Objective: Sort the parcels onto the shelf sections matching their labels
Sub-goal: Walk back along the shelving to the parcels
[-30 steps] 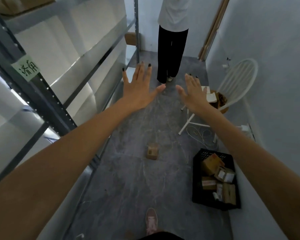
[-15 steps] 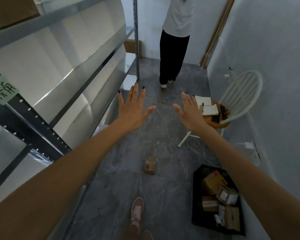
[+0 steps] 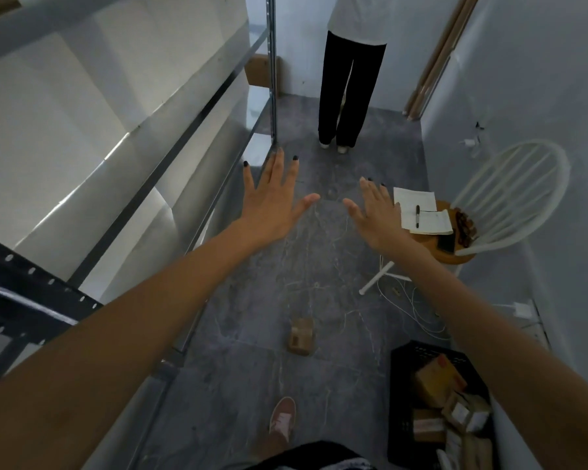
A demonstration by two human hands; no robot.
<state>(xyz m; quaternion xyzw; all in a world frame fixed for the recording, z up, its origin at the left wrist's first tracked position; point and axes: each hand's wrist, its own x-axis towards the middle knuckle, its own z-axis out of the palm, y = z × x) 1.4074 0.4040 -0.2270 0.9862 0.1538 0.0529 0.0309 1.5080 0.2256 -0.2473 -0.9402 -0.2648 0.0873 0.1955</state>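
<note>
Both your arms reach straight ahead down a narrow aisle with a grey floor. Your left hand [image 3: 272, 201] is just left of centre, palm down, fingers straight and spread wide, thumb out to the side; it holds nothing. Your right hand [image 3: 375, 215] is just beside it at about one o'clock, also flat and open, fingers close together, gripping nothing. The two thumbs point at each other without touching.

A metal shelf unit [image 3: 170, 157] fills the view from seven to eleven o'clock, its shelves running away from you. One small brown parcel [image 3: 301, 335] lies alone on the floor at six o'clock, below and between your hands, well apart from them. At five o'clock a black crate [image 3: 400, 401] sits against the right wall with several more parcels [image 3: 435, 378] piled inside.

At three o'clock stands a white chair [image 3: 516, 195] with papers [image 3: 418, 208] and a pen [image 3: 417, 216] on its seat. Thin cables [image 3: 418, 310] trail on the floor beneath it. At twelve o'clock another person [image 3: 350, 89] stands at the aisle's far end. Your own shoe [image 3: 283, 418] shows at six o'clock.
</note>
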